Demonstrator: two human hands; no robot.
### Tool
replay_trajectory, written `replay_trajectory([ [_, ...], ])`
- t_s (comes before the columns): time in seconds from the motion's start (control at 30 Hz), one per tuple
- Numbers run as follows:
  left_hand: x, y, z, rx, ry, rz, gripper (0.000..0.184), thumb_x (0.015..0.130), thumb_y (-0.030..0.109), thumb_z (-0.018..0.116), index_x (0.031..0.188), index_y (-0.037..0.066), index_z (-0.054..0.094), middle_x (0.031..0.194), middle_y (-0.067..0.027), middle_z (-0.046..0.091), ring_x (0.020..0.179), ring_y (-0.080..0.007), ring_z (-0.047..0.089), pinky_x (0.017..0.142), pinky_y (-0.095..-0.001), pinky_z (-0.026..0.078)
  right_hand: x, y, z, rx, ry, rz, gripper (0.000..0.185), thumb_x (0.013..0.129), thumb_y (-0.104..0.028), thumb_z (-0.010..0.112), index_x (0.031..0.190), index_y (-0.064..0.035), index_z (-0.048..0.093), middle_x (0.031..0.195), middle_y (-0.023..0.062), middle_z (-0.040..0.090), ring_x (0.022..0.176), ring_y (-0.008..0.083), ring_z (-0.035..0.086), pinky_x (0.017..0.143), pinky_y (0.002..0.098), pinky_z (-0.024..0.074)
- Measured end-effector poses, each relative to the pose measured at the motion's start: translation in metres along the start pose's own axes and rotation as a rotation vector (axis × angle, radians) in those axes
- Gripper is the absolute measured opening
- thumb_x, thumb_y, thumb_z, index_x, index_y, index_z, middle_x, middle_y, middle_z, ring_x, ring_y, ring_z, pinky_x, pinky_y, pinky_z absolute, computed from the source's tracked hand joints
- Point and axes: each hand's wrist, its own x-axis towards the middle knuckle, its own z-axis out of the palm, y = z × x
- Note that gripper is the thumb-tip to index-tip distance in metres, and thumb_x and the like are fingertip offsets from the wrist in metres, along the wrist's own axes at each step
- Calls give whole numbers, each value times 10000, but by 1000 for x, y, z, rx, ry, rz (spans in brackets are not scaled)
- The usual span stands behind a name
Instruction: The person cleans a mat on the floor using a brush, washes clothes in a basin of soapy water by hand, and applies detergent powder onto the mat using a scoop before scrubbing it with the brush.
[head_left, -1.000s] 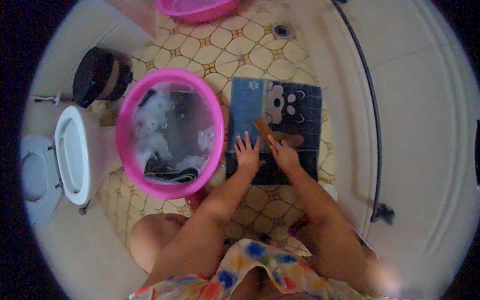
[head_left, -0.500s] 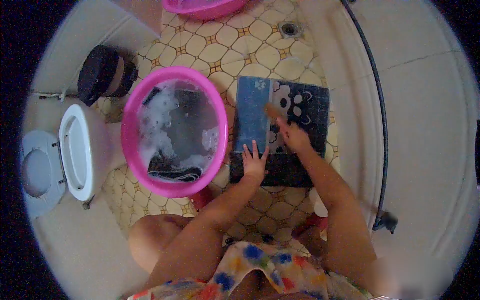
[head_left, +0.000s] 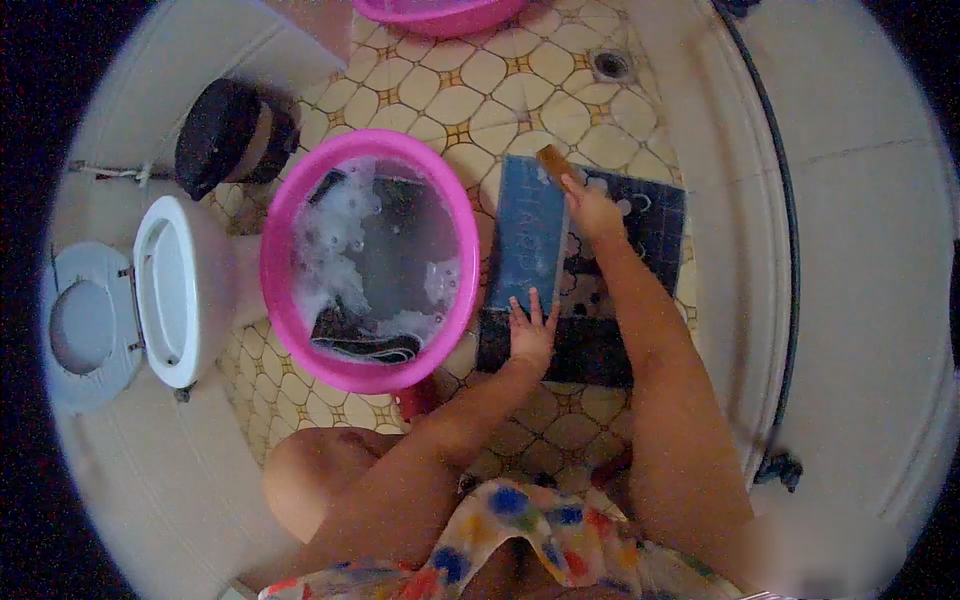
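A doormat [head_left: 525, 235] with a blue panel, dark panels and a pale animal pattern lies flat on the tiled floor. On its lower part rests my left hand [head_left: 533, 338], fingers spread and pressed to the surface. My right hand [head_left: 597, 215] grips a brown scrubbing brush [head_left: 553, 162] at the mat's upper edge; the bristles are hidden. Left of the mat stands a pink basin [head_left: 468, 262] of foamy grey water, with dark fabric [head_left: 360, 345] soaking in it.
A white toilet [head_left: 185, 300] with its seat raised is at the left, a dark bin [head_left: 220, 140] behind it. Another pink basin [head_left: 445, 18] is at the top, near a floor drain [head_left: 611, 66]. A black hose [head_left: 785, 200] runs along the right wall.
My right hand has pushed the brush from the middle of the mat up to its top edge. The left hand stays spread on the mat. The view has shifted slightly.
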Motion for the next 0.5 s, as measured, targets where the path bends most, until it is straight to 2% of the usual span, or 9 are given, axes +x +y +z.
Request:
replay_trajectory([
  [0.03,0,1,2,-24,11,3,641,877,153,489,1443,242,201,1493,-227,-10,1280,-568,163,1033,-558,249,-8,-5,0,5,17,-14,362,910,-341,460,1272,-356,460,908,176,578,768,373,610,634,476,499],
  [0.1,2,0,5,-74,36,-1,642,875,154,494,1440,257,209,1495,-223,-9,1280,-566,167,1024,-565,260,-55,-18,-1,65,-195,-153,365,902,-346,473,1267,-357,468,901,164,577,744,353,612,605,452,507],
  [0.17,3,0,-2,-13,-47,11,624,875,156,490,1433,261,231,1494,-224,-6,1275,-566,180,1019,-568,266,-104,-13,25,104,-146,-422,363,906,-346,464,1268,-363,470,892,155,565,725,341,612,582,430,513],
  [0.2,4,0,-2,20,-92,17,616,876,157,488,1430,262,242,1494,-225,-5,1272,-566,186,1016,-570,269,-110,-14,23,76,-212,-434,366,906,-344,463,1271,-367,467,895,152,561,725,339,612,579,428,513],
  [0.27,4,-2,1,19,-28,56,595,881,155,478,1425,257,262,1492,-231,1,1264,-572,194,1009,-572,279,-116,-15,20,21,-340,-456,372,906,-341,461,1276,-375,461,899,147,553,726,337,612,573,424,515],
  [0.37,4,-4,5,7,37,48,566,890,157,460,1419,253,284,1486,-241,28,1255,-582,196,1000,-580,290,-74,-27,-1,-123,-326,-537,384,903,-337,464,1284,-381,450,892,145,549,721,342,612,591,437,515],
  [0.43,3,-2,8,-8,67,31,556,896,158,448,1419,253,286,1482,-247,50,1252,-587,195,997,-584,295,-39,-28,12,-131,-285,-436,396,896,-340,478,1289,-379,442,876,145,556,720,348,613,612,447,513],
  [0.5,1,-1,9,-20,102,15,553,902,158,436,1423,254,276,1479,-251,67,1250,-592,192,994,-588,299,-2,-33,7,-136,-110,-319,393,904,-351,457,1296,-377,432,879,147,562,729,356,612,633,457,509],
])
